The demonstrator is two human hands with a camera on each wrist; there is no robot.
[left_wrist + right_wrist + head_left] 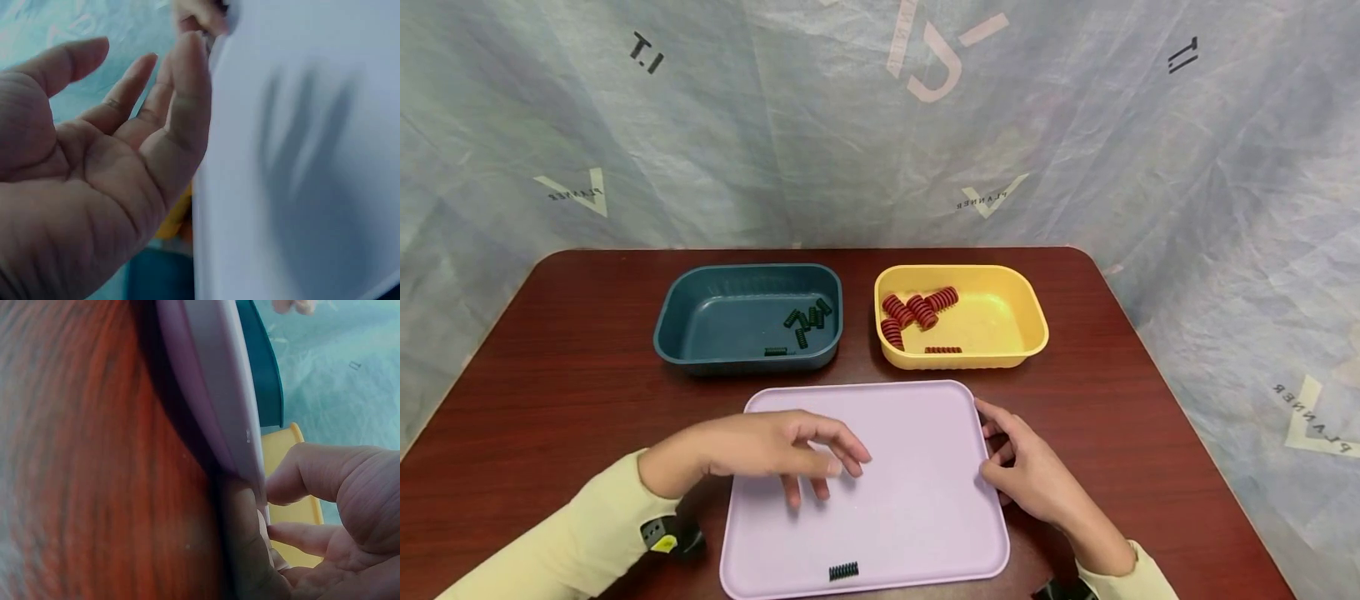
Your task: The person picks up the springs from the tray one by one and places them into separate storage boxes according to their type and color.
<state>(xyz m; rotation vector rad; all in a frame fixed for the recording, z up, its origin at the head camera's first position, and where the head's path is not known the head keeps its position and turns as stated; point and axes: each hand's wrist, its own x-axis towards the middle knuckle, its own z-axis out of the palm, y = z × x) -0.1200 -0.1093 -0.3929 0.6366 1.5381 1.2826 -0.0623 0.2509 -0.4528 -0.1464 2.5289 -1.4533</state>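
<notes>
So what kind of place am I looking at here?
Probably a staged sorting station: plastic sheeting screens a wooden table holding a blue bin, yellow bin and lilac tray.

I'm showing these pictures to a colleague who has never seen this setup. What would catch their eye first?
Probably the lilac tray at the near middle of the dark red table, with the left hand spread open above it and the right hand at its right edge. Behind it stand two tubs: a blue tub holding dark green springs and a yellow tub holding red springs. One dark spring lies alone near the tray's front rim.
</notes>
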